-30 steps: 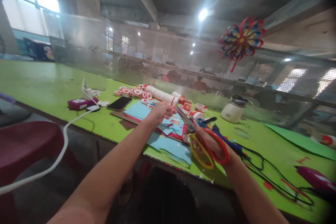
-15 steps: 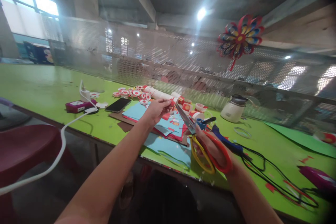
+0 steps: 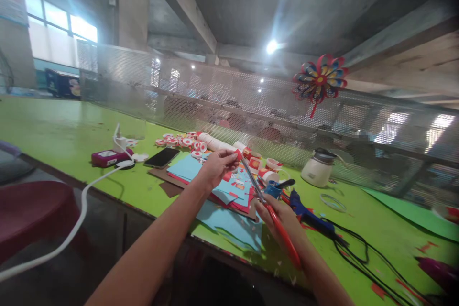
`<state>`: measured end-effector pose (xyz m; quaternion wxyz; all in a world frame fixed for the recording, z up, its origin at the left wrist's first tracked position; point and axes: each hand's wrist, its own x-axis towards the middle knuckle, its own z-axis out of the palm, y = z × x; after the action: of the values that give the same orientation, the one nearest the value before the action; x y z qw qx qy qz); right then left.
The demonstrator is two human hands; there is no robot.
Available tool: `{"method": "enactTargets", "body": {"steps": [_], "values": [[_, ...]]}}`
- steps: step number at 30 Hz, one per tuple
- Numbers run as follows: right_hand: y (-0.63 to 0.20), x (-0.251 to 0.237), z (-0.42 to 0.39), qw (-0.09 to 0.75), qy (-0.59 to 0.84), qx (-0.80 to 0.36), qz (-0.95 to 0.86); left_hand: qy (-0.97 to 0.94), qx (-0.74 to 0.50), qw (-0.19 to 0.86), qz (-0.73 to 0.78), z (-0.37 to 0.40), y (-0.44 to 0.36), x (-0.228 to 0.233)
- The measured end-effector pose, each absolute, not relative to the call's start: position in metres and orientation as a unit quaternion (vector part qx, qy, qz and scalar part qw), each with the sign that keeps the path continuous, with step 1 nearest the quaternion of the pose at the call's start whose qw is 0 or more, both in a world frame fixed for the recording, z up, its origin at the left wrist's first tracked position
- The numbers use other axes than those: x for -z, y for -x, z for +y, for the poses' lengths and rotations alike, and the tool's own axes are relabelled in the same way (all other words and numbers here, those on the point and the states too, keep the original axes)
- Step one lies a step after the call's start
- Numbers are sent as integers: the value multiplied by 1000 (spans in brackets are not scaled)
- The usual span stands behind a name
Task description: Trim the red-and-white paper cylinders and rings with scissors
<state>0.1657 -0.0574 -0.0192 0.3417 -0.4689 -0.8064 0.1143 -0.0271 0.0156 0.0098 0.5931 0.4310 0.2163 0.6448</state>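
Above layered paper sheets (image 3: 229,191), red-handled steel scissors (image 3: 267,203).

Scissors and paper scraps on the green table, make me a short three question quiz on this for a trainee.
1. True or false: the right hand holds the scissors.
2. What does the left hand pinch? A) a phone B) a small red and white paper piece C) a glue gun
3. What hangs on the mesh screen behind the green table?

Key: 1. True. 2. B, the paper piece, with the scissor blades at it. 3. A colourful paper pinwheel.
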Motion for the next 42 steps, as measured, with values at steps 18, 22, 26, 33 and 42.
{"method": "enactTargets", "body": {"steps": [18, 22, 26, 33, 42], "values": [[-172, 23, -55, 336, 470, -98, -810, -515, -624, 551, 205, 24, 28, -2], [-172, 24, -55, 338, 466, -92, -812, -526, -621, 543, 204, 25, 28, -2], [-174, 26, -54, 342, 460, -86, -815, -531, -618, 537, 218, 24, 28, -3], [-174, 27, -53, 342, 455, -83, -818, -532, -624, 530, 217, 22, 27, -5], [-172, 25, -55, 349, 468, -83, -807, -524, -637, 523, 214, 22, 25, -5]]}}
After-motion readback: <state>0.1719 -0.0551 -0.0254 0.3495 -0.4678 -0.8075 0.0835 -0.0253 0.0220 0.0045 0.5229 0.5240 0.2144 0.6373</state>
